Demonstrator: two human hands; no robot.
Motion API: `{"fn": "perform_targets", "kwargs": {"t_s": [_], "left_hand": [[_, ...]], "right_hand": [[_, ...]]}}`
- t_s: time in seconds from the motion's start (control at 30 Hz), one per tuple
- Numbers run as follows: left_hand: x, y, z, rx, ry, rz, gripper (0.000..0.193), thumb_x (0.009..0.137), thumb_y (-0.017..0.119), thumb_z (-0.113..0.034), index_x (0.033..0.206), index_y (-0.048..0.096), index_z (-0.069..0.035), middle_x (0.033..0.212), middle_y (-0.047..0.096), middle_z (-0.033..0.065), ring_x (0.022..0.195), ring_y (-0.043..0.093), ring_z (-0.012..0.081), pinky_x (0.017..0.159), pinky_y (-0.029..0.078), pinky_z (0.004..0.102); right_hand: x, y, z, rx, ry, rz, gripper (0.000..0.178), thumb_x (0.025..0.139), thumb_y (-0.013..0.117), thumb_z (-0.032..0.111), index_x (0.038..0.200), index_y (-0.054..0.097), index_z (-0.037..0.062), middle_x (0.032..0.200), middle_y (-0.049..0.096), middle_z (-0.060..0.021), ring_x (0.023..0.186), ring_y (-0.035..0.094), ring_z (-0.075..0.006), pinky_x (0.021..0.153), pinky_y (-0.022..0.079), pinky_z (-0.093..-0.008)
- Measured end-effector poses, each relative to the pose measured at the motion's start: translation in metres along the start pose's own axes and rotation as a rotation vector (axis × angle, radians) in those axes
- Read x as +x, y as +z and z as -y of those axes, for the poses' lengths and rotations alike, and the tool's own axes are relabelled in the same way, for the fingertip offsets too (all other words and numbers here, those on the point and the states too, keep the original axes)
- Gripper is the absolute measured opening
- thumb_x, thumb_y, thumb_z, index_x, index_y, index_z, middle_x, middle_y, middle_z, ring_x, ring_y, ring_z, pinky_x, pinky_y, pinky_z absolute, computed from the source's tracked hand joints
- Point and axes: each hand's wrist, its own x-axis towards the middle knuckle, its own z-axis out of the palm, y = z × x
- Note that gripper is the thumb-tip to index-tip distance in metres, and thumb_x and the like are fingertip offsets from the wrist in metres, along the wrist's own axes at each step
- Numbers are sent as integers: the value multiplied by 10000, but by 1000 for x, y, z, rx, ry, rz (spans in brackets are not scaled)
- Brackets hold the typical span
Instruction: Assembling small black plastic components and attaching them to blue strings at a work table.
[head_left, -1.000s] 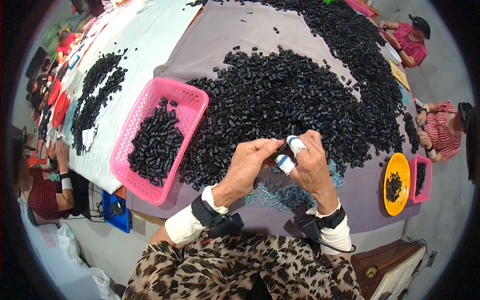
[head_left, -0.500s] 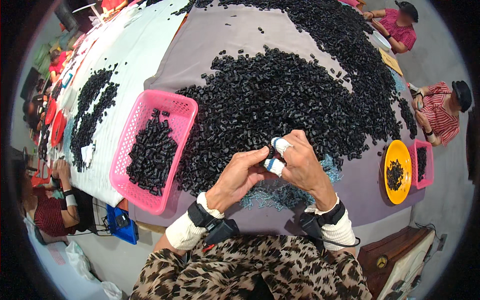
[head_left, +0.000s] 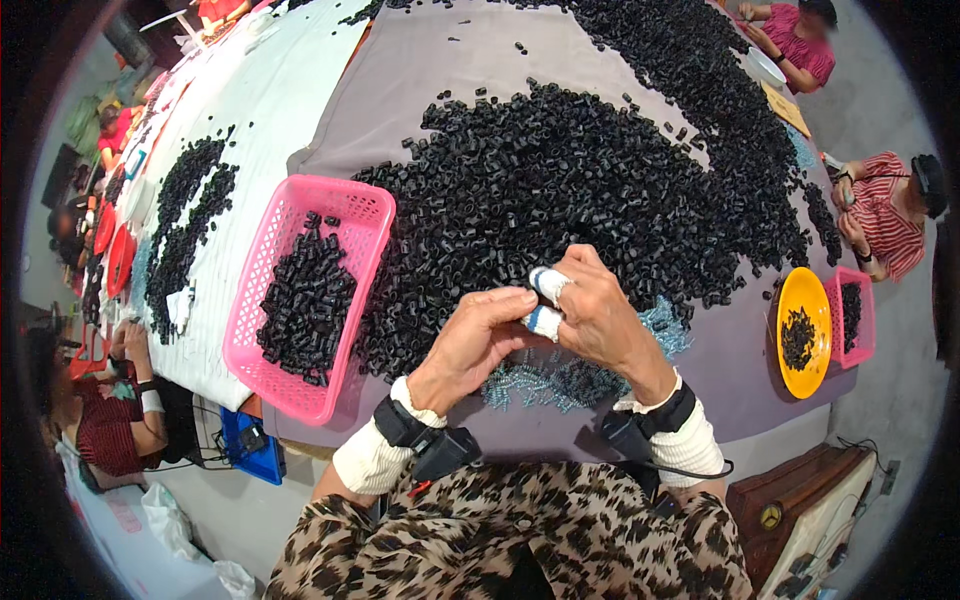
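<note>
Where hands (head_left: pixel 468 342) (head_left: pixel 606 322) meet — curled nearly closed (white wraps (head_left: pixel 544 323) on right one) — cannot tell what, if anything, is gripped.

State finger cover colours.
Finger covers on the right hand: white with blue bands, seen best in head view.

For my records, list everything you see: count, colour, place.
Small parts: uncountable, black, heaped centre and left
Large basket: one, pink, left of centre
Tiny pieces: uncountable, pale blue, near edge
Plate: one, yellow, right edge
Small basket: one, pink, right edge
Cloths: two, white left, greyish centre
Bowls: at least two, red, far left
Bin: one, blue, lower left
Wooden item: one, brown, lower right
Workers: at least five, mostly red-clad, both sides
Finger covers: two, white and blue, centre
Left hand: one, white cuff, centre
Right hand: one, white cuff, centre
</note>
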Motion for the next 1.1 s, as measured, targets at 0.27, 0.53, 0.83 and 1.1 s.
{"fn": "perform_targets", "kwargs": {"t_s": [0.27,0.53,0.83,1.1], "left_hand": [[-33,-39,-35,-221,535,-279,295,974,497,-233,1108,567,21,962,663,121,890,657,218,819,556,360],[-56,-74,-35,-243,481,-367,341,979,484,-314,1119,585,-19,896,679,87,800,664,183,726,564,317],[-17,-25,-3,158,185,-300,274,936,565,-168,1123,587,31,913,662,99,785,642,157,714,546,280],[5,-16,11,298,-52,-113,243,931,585,-165,1077,609,28,880,660,86,760,639,136,691,540,259]], "right_hand": [[-24,-14,-19,-74,299,-40,120,765,635,99,841,631,6,724,597,-146,672,569,-337,627,429,-403],[-61,20,-13,-251,255,169,91,656,618,-11,718,571,36,653,546,-104,621,569,-303,553,425,-405],[-60,24,-18,-354,234,322,88,659,643,23,717,576,24,683,579,-110,705,590,-291,696,411,-381],[-16,1,-1,24,87,169,163,667,660,7,788,552,1,707,571,-137,720,564,-320,722,410,-384]]}}
